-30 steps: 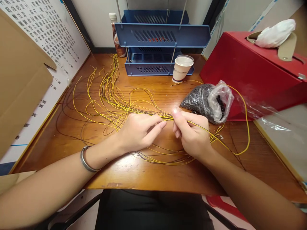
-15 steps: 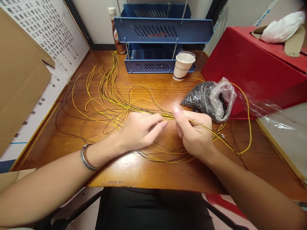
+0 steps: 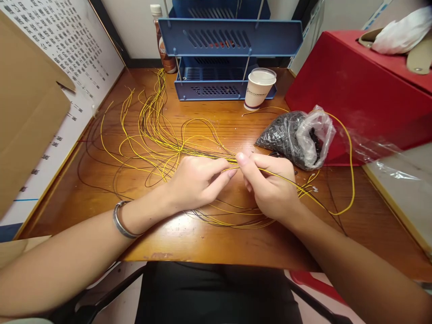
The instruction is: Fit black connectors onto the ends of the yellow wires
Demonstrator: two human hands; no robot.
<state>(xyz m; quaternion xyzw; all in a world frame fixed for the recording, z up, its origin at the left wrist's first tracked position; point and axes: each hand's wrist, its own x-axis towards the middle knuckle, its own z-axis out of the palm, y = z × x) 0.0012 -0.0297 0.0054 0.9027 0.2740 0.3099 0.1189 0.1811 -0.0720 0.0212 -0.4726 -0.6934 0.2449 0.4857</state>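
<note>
A loose tangle of thin yellow wires [image 3: 151, 135], with a few dark ones among them, spreads over the wooden desk [image 3: 202, 243]. My left hand [image 3: 195, 180] is closed in a pinch on a bundle of the yellow wires at mid-desk. My right hand [image 3: 270, 184] is closed too, its thumb and fingers pinching the same bundle just to the right, the fingertips of both hands almost touching. The wires run on from my right hand toward a yellow loop [image 3: 349, 180] at the right.
A plastic bag of small black parts [image 3: 293, 137] lies right of my hands. Behind it stands a red box [image 3: 351, 90]. A paper cup [image 3: 258, 87], a blue stacked tray rack [image 3: 229, 49] and a bottle [image 3: 160, 36] stand at the back. Cardboard [image 3: 27, 126] leans at the left.
My right hand has slid a little to the left along the bundle, closing the gap to my left hand. The view has tipped slightly downward.
</note>
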